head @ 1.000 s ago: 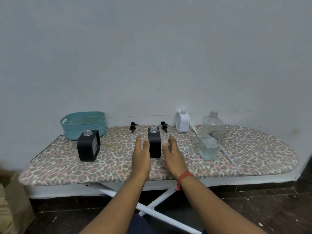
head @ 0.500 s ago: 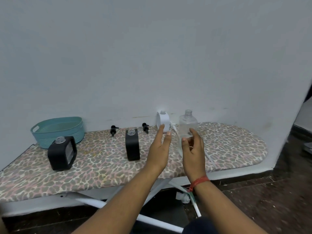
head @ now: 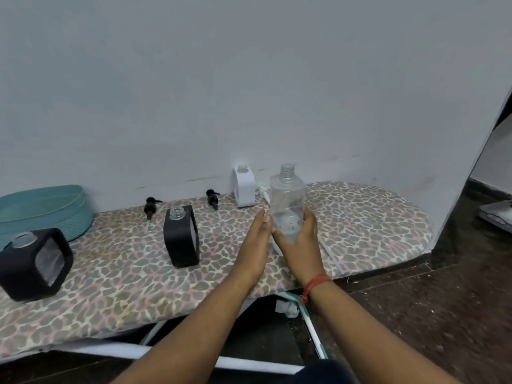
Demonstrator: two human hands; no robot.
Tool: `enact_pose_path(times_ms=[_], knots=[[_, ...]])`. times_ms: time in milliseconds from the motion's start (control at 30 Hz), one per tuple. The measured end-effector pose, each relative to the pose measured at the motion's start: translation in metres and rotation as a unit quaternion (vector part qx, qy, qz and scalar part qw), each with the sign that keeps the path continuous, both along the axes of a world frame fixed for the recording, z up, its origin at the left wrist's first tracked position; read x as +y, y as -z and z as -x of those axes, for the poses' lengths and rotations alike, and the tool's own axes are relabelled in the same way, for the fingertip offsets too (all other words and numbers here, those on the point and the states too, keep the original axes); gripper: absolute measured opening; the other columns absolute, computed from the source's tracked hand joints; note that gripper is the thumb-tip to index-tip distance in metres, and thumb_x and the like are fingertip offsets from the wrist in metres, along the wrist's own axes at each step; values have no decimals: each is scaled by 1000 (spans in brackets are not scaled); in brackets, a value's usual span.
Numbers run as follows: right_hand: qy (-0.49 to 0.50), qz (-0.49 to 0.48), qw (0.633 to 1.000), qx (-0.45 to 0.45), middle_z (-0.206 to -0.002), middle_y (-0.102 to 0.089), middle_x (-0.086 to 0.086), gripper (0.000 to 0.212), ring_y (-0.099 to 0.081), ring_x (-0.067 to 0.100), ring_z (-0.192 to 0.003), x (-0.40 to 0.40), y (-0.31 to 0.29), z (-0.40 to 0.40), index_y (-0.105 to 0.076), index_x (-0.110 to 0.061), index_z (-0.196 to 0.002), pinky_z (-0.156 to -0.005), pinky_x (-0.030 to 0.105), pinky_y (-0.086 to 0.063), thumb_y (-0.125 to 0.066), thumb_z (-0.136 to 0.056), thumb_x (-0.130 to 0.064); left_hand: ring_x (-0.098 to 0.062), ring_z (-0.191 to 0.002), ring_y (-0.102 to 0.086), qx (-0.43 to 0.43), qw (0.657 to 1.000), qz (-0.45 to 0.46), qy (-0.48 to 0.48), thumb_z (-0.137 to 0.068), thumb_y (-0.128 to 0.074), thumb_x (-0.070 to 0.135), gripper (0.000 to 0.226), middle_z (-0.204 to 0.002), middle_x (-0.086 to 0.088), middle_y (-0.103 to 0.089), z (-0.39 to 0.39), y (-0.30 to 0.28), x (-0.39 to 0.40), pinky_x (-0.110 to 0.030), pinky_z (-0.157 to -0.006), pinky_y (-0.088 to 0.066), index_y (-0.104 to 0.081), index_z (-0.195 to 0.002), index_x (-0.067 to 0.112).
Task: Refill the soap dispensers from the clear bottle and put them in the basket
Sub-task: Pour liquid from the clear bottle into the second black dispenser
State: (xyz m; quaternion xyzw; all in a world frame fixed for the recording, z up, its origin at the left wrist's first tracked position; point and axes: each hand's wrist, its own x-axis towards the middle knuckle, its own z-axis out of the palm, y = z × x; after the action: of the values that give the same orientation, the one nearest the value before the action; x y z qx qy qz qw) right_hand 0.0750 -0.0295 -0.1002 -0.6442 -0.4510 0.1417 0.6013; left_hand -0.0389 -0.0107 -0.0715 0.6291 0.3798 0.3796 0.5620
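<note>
While its fingers curl round the lower half of the clear plastic bottle (head: 288, 200), the right hand (head: 300, 245) grips it upright above the leopard-print ironing board (head: 116, 275); a red thread band (head: 315, 284) circles that wrist. The left hand (head: 256, 248) lies just beside it with straight, relaxed fingers, its fingertips (head: 263, 217) at the bottle's side, though actual contact cannot be told. The bottle is uncapped, its threaded neck bare, and liquid shows only low down near the palm.

Half a second ago both hands were spread short of the bottle; now the right has closed on it and the left has drawn in next to it.

Left of the hands stands a black open-necked soap dispenser (head: 181, 236), and far left a second black dispenser (head: 34, 263) near the teal plastic basket (head: 50, 209). Two black pump heads (head: 151, 205) (head: 212, 197) lie beyond them, and a white dispenser (head: 244, 187) stands just behind the left fingertips against the wall.
</note>
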Motion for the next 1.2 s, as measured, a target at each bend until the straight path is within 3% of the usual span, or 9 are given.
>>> enact_pose_path(times_ms=[100, 167, 367, 500, 733, 933, 1033, 1133, 1200], knots=[[0, -14, 1000, 20, -127, -50, -2, 73, -56, 11, -108, 9, -3, 0, -34, -20, -141, -82, 15, -46, -78, -83, -26, -2, -143, -32, -1, 1000, -3, -1, -89, -34, 73, 68, -152, 26, -30, 0, 9, 9, -30, -119, -28, -28, -152, 50], [6, -16, 999, 31, -116, -56, -6, 67, -59, 1, -95, 12, -5, 2, -36, -24, -136, -70, 7, -44, -77, -83, -27, -5, -146, -32, -2, 1000, -2, 3, -88, -35, 76, 68, -155, 26, -29, 0, 13, 12, -32, -121, -26, -29, -151, 52], [53, -18, 998, 17, -110, -63, -2, 56, -64, 13, -90, 16, -3, 7, -42, -25, -129, -73, 31, -55, -75, -85, -34, 2, -142, -28, 8, 1000, -7, 5, -97, -32, 62, 66, -163, 15, -28, 0, 4, 8, -16, -106, -24, -28, -158, 38], [57, -14, 998, -2, -112, -63, 2, 53, -65, 19, -92, 14, -5, 10, -40, -21, -131, -76, 37, -56, -70, -89, -32, 6, -132, -30, 9, 1000, -20, 2, -97, -34, 62, 64, -159, 18, -31, 12, -5, 2, -19, -106, -25, -28, -157, 42], [52, -18, 997, -54, -113, -61, 5, 45, -62, 22, -88, 3, -22, 38, -41, -18, -127, -71, 32, -50, -68, -91, -25, 6, -136, -30, -10, 996, -89, -29, -94, -40, 62, 66, -156, 21, -32, 52, -33, -8, -19, -108, -25, -30, -156, 42], [21, -18, 993, -115, -113, -57, 4, 47, -59, 23, -92, 1, -43, 65, -40, -17, -129, -74, 36, -53, -67, -91, -24, -3, -147, -29, -16, 983, -160, -87, -93, -46, 62, 70, -159, 20, -31, 102, -57, -7, -35, -122, -27, -29, -157, 37], [8, -10, 989, -148, -106, -55, 1, 46, -57, 19, -86, 2, -47, 72, -42, -18, -129, -65, 28, -46, -67, -91, -21, -3, -141, -35, 13, 975, -181, -125, -98, -48, 57, 64, -158, 20, -33, 130, -64, 0, -27, -114, -31, -28, -157, 40], [3, 8, 983, -182, -105, -54, -1, 46, -56, 18, -86, 3, -48, 74, -43, -15, -131, -67, 26, -44, -67, -92, -19, 6, -123, -45, 34, 970, -183, -157, -101, -52, 48, 62, -142, 25, -45, 156, -65, 7, -14, -101, -33, -28, -158, 39], [0, 19, 978, -207, -106, -53, -2, 46, -56, 18, -88, 5, -46, 74, -43, -16, -131, -70, 29, -46, -67, -92, -20, -2, -140, -37, 38, 969, -174, -171, -100, -54, 49, 66, -158, 17, -36, 170, -61, 14, -25, -112, -30, -27, -158, 39]])
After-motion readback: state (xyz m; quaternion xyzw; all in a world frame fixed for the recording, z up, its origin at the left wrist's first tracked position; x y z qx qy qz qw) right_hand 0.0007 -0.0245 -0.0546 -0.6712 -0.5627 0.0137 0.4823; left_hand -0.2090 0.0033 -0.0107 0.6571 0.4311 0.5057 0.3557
